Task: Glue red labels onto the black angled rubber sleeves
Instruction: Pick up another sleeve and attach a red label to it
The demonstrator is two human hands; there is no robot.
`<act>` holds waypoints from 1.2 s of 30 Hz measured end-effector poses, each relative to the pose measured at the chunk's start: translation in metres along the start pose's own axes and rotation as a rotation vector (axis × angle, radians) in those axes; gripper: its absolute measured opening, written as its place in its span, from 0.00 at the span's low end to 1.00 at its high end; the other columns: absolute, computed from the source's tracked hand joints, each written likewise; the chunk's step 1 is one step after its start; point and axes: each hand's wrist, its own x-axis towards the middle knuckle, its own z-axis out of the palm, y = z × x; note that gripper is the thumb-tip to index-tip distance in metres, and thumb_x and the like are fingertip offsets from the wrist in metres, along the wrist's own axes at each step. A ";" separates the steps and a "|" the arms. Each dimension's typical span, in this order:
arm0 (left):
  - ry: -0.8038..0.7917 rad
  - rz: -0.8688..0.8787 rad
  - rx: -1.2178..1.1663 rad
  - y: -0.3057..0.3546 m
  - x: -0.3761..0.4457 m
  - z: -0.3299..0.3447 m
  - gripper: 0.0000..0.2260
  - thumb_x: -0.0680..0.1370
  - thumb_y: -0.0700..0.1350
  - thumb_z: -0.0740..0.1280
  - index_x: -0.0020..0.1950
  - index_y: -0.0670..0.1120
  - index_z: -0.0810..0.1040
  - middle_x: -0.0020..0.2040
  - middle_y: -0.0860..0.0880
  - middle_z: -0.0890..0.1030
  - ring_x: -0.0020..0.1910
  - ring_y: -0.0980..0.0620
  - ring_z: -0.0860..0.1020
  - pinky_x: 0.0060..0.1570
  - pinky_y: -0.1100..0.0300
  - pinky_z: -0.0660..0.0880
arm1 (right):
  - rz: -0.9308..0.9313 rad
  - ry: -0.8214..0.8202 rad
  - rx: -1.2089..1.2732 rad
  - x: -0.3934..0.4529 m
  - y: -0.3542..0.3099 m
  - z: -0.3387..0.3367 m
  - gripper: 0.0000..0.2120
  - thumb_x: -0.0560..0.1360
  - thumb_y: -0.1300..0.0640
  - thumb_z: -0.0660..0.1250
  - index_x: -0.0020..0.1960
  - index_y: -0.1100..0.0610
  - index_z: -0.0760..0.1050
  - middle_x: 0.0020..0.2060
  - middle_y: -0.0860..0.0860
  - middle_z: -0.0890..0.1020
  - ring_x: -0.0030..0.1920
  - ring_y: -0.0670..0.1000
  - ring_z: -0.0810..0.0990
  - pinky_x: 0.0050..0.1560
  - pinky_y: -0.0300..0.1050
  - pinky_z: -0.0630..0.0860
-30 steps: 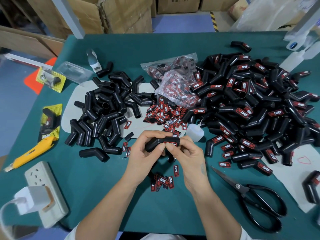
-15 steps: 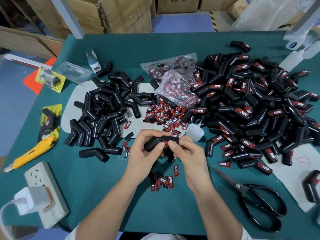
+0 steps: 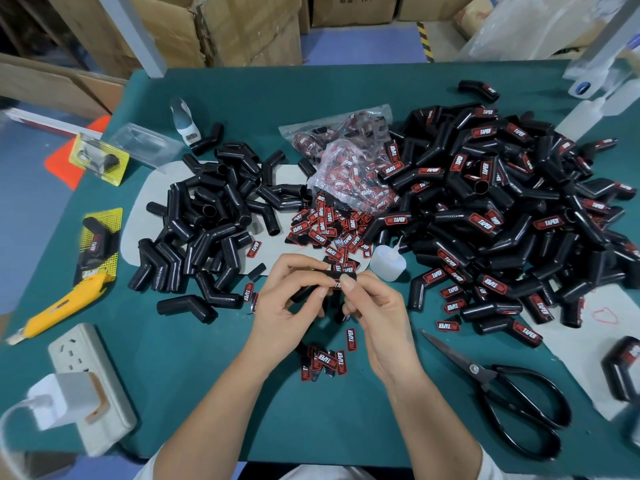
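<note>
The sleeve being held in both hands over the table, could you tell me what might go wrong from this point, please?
1. The right hand presses the red label onto the sleeve with a thumb; it could set crooked if it slides.
2. Squeezed-out glue might stick the fingers of the left hand.
3. The small glue bottle stands close beyond the hands, nozzle up, and could be knocked into the loose labels.

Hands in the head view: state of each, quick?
Left hand: grips the black angled rubber sleeve.
Right hand: presses the red label onto that sleeve.
</note>
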 end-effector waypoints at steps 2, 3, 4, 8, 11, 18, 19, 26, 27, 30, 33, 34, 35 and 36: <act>-0.005 0.000 -0.003 0.000 0.001 0.000 0.08 0.82 0.39 0.69 0.54 0.49 0.86 0.58 0.52 0.77 0.45 0.48 0.81 0.38 0.60 0.81 | 0.000 0.001 0.004 0.000 0.000 0.000 0.19 0.75 0.43 0.73 0.44 0.61 0.82 0.36 0.48 0.71 0.37 0.48 0.69 0.47 0.56 0.66; -0.009 -0.001 -0.005 -0.001 0.001 -0.001 0.07 0.82 0.39 0.70 0.55 0.48 0.86 0.57 0.51 0.77 0.46 0.47 0.81 0.38 0.60 0.81 | 0.003 0.004 0.008 -0.001 0.000 0.000 0.20 0.75 0.43 0.73 0.44 0.62 0.82 0.36 0.48 0.71 0.38 0.48 0.69 0.48 0.56 0.66; -0.014 -0.003 -0.006 -0.001 0.001 -0.002 0.07 0.82 0.39 0.70 0.55 0.48 0.86 0.57 0.51 0.78 0.46 0.46 0.82 0.39 0.59 0.81 | 0.008 0.008 0.010 -0.001 -0.001 0.000 0.21 0.75 0.43 0.73 0.44 0.62 0.81 0.36 0.49 0.70 0.38 0.48 0.69 0.48 0.56 0.66; -0.039 -0.002 -0.010 -0.001 0.003 -0.005 0.08 0.81 0.39 0.70 0.57 0.47 0.87 0.57 0.51 0.78 0.47 0.45 0.82 0.40 0.58 0.83 | 0.027 0.014 0.014 -0.001 -0.003 0.000 0.22 0.75 0.43 0.73 0.46 0.63 0.82 0.36 0.50 0.71 0.38 0.48 0.69 0.50 0.56 0.66; -0.050 -0.005 -0.010 -0.003 0.003 -0.007 0.08 0.82 0.40 0.71 0.58 0.48 0.87 0.57 0.51 0.78 0.49 0.44 0.83 0.44 0.56 0.84 | 0.037 0.011 0.010 -0.001 -0.004 -0.001 0.21 0.75 0.42 0.72 0.47 0.63 0.83 0.36 0.47 0.71 0.38 0.47 0.69 0.50 0.55 0.67; -0.071 -0.036 0.021 -0.007 0.004 -0.013 0.07 0.81 0.41 0.71 0.58 0.49 0.87 0.57 0.50 0.79 0.50 0.41 0.84 0.51 0.41 0.83 | 0.058 -0.011 -0.007 -0.001 -0.005 0.000 0.21 0.76 0.42 0.70 0.43 0.61 0.82 0.35 0.45 0.70 0.37 0.46 0.69 0.49 0.52 0.69; -0.071 -0.041 0.020 -0.007 0.004 -0.013 0.07 0.81 0.42 0.71 0.57 0.49 0.87 0.57 0.49 0.79 0.50 0.41 0.84 0.52 0.41 0.83 | 0.063 -0.014 -0.004 0.000 -0.006 0.000 0.22 0.76 0.42 0.70 0.42 0.62 0.80 0.35 0.46 0.69 0.37 0.46 0.68 0.49 0.50 0.69; -0.069 -0.080 -0.067 -0.007 0.005 -0.012 0.07 0.81 0.40 0.71 0.57 0.47 0.86 0.56 0.47 0.78 0.48 0.42 0.84 0.51 0.53 0.84 | 0.130 0.019 0.061 0.001 -0.006 0.000 0.23 0.77 0.41 0.68 0.44 0.62 0.79 0.34 0.48 0.72 0.35 0.46 0.70 0.45 0.43 0.71; -0.065 -0.092 -0.072 -0.008 0.005 -0.012 0.07 0.81 0.40 0.71 0.57 0.47 0.87 0.56 0.47 0.78 0.48 0.42 0.84 0.51 0.52 0.84 | 0.127 0.017 0.053 0.001 -0.007 0.000 0.22 0.78 0.40 0.67 0.45 0.61 0.80 0.34 0.48 0.73 0.35 0.46 0.70 0.44 0.42 0.71; -0.059 -0.111 -0.089 -0.008 0.006 -0.012 0.07 0.81 0.42 0.71 0.57 0.47 0.86 0.56 0.47 0.78 0.47 0.41 0.84 0.50 0.50 0.84 | -0.010 -0.045 -0.112 0.000 -0.009 0.001 0.15 0.78 0.43 0.69 0.37 0.50 0.81 0.36 0.43 0.73 0.38 0.44 0.72 0.44 0.35 0.70; -0.061 -0.126 -0.111 -0.006 0.006 -0.013 0.07 0.81 0.41 0.71 0.56 0.44 0.86 0.55 0.46 0.78 0.45 0.43 0.84 0.48 0.54 0.84 | -0.056 -0.053 -0.176 -0.001 -0.014 0.005 0.13 0.79 0.48 0.70 0.36 0.41 0.82 0.37 0.39 0.74 0.40 0.40 0.74 0.44 0.30 0.70; -0.060 -0.139 -0.113 -0.006 0.007 -0.013 0.06 0.81 0.41 0.71 0.55 0.44 0.86 0.55 0.46 0.78 0.44 0.43 0.84 0.47 0.54 0.84 | -0.060 -0.049 -0.187 -0.001 -0.014 0.005 0.13 0.79 0.46 0.69 0.36 0.41 0.81 0.37 0.40 0.73 0.39 0.42 0.73 0.43 0.31 0.70; -0.059 -0.155 -0.119 -0.006 0.007 -0.013 0.06 0.81 0.41 0.71 0.55 0.43 0.86 0.54 0.45 0.78 0.43 0.44 0.84 0.47 0.55 0.84 | -0.063 -0.048 -0.198 -0.001 -0.014 0.005 0.14 0.80 0.44 0.68 0.36 0.41 0.81 0.37 0.42 0.72 0.39 0.43 0.72 0.43 0.33 0.70; -0.059 -0.172 -0.128 -0.006 0.007 -0.013 0.06 0.81 0.40 0.71 0.55 0.43 0.86 0.54 0.44 0.78 0.43 0.44 0.84 0.47 0.55 0.84 | -0.068 -0.054 -0.207 -0.001 -0.013 0.004 0.15 0.81 0.43 0.66 0.36 0.41 0.79 0.37 0.43 0.71 0.38 0.45 0.71 0.44 0.34 0.70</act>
